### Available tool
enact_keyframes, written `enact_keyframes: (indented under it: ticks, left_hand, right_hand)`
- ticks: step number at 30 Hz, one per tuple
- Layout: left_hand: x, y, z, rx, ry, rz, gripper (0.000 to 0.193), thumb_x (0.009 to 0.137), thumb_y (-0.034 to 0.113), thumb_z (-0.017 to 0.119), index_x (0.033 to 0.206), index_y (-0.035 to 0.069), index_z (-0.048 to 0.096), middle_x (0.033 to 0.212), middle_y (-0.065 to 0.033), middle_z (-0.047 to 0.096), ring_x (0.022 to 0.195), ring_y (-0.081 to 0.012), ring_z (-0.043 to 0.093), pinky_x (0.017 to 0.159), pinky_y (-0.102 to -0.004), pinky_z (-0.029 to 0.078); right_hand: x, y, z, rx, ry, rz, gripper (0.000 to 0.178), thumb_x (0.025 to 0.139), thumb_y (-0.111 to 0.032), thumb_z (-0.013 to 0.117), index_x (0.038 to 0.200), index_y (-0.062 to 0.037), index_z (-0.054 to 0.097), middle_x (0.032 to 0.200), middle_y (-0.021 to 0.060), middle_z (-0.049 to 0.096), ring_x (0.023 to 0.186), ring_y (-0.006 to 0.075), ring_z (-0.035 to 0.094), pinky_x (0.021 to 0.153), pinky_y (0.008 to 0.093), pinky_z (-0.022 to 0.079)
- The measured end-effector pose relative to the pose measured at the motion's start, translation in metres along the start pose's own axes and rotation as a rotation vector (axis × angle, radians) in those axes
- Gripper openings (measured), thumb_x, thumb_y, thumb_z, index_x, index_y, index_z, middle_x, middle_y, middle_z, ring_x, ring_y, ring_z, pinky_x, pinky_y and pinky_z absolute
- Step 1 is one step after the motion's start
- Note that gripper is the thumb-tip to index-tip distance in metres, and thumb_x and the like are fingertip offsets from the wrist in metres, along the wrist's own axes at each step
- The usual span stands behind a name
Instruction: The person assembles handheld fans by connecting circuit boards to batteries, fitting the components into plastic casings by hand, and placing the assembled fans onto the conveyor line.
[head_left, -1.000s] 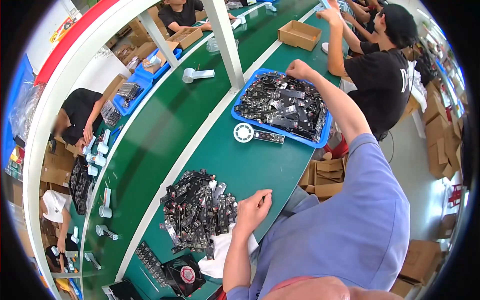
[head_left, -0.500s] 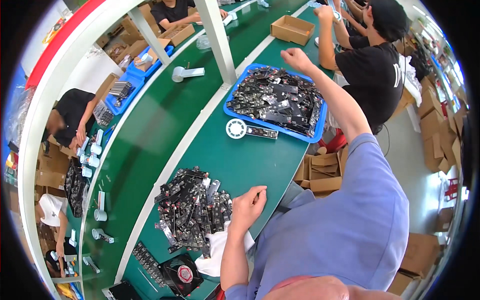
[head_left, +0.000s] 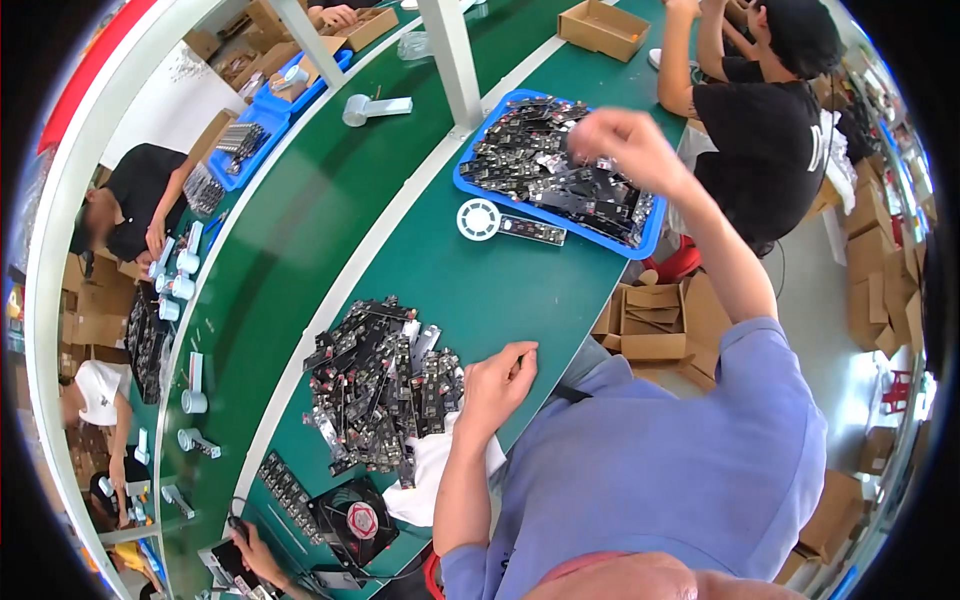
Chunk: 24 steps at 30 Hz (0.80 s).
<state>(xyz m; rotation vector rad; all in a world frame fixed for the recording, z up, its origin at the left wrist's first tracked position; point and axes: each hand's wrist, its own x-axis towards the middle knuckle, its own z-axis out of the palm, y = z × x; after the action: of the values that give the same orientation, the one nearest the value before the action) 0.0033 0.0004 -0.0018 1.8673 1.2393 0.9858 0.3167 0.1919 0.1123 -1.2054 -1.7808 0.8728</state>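
Observation:
My right hand [head_left: 628,150] is over a blue tray [head_left: 560,215] heaped with small black circuit boards [head_left: 530,150]. Its fingers look curled but are smeared by motion, so I cannot tell whether they hold anything. Near the front edge of the green table, my left hand [head_left: 494,388] is closed, thumb against fingers; whatever may be in it is hidden. Left of that hand lies a loose pile of similar circuit boards [head_left: 370,385]. A white ring-headed part with a board in its handle [head_left: 480,220] rests beside the tray.
A white cloth [head_left: 425,480] and a black fan [head_left: 358,522] lie near the pile. Another person's hand [head_left: 258,555] grips a dark object at the lower left. A metal post [head_left: 452,65] stands behind the tray. A cardboard box [head_left: 602,30] and a co-worker [head_left: 755,140] are beyond.
My right hand has moved from the tray's far edge back over its boards. My left hand stays closed in place. Another person's hand has come in at the lower left. The view has shifted slightly.

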Motion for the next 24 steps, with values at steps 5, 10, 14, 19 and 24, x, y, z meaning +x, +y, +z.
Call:
enact_keyframes:
  ticks: [5,10,14,19,24]
  left_hand:
    - [0.002,-0.003,0.005,0.082,0.108,0.268,0.009,0.091,0.005,0.077,0.099,0.003,0.079,0.061,-0.0099,0.064,0.05,-0.0189,0.061,0.051,-0.0347,0.048]
    - [0.004,0.001,0.003,0.157,0.24,0.488,0.009,0.084,0.003,0.08,0.092,0.002,0.077,0.066,-0.0074,0.068,0.053,-0.0223,0.066,0.053,-0.037,0.052]
    - [-0.003,-0.003,0.002,0.136,0.214,0.384,0.009,0.084,0.006,0.082,0.092,0.006,0.077,0.066,-0.0076,0.07,0.055,-0.0225,0.068,0.054,-0.0371,0.054]
    - [-0.008,-0.013,0.006,0.082,0.263,0.375,0.006,0.086,0.007,0.08,0.091,0.007,0.077,0.063,-0.006,0.068,0.052,-0.0223,0.067,0.052,-0.0369,0.053]
    - [-0.011,-0.017,0.007,0.046,0.292,0.349,0.003,0.089,0.008,0.076,0.091,0.006,0.076,0.064,-0.0076,0.068,0.052,-0.0242,0.066,0.049,-0.038,0.052]
  right_hand:
    - [-0.045,-0.063,0.121,0.066,-0.789,-0.359,0.023,0.101,-0.02,0.068,0.103,0.0012,0.075,0.098,0.0173,0.075,0.09,0.0269,0.075,0.08,0.039,0.058]
    - [-0.039,-0.062,0.222,0.161,-0.887,-0.266,0.023,0.102,-0.021,0.071,0.097,0.0007,0.074,0.077,0.0117,0.071,0.068,0.0186,0.065,0.063,0.0366,0.053]
    - [-0.023,-0.046,0.284,0.298,-0.284,-0.241,0.025,0.102,-0.022,0.072,0.092,0.0005,0.073,0.068,0.0072,0.065,0.061,0.0096,0.055,0.053,0.0338,0.045]
    - [0.001,0.012,0.299,0.204,-0.029,-0.091,0.043,0.104,-0.024,0.068,0.072,0.0032,0.059,0.059,0.0073,0.047,0.063,0.0095,0.041,0.053,0.0372,0.039]
    - [0.0,0.008,0.298,0.148,-0.113,-0.11,0.045,0.103,-0.021,0.07,0.068,0.0016,0.05,0.058,0.0034,0.036,0.06,0.0081,0.033,0.05,0.0365,0.031]
